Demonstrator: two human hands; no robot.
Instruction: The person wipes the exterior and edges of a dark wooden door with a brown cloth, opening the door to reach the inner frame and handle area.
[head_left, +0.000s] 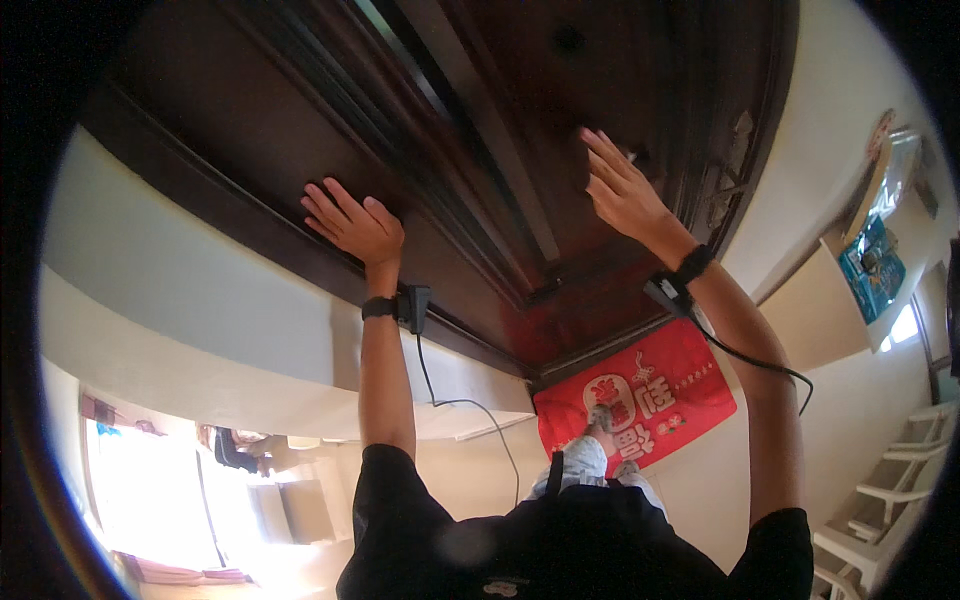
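A dark brown wooden door (480, 217) with a moulded frame fills the upper middle of the head view. On the left, my left hand (356, 225) lies against the dark wood with fingers apart and nothing in it. To the right, my right hand (626, 191) is at the door panel, its fingers extended and somewhat spread; whether its fingertips touch the wood I cannot tell. A small shiny fitting shows just behind that hand. An ornate metal handle plate (727, 180) is near the door's right edge. Both wrists wear black straps with cabled devices.
A red doormat (682, 397) with lettering lies under the person's feet at the foot of the door. White plastic chairs (870, 547) are at the lower right. A teal packet (872, 270) is on a pale surface at the right. A bright window (150, 495) is at the lower left.
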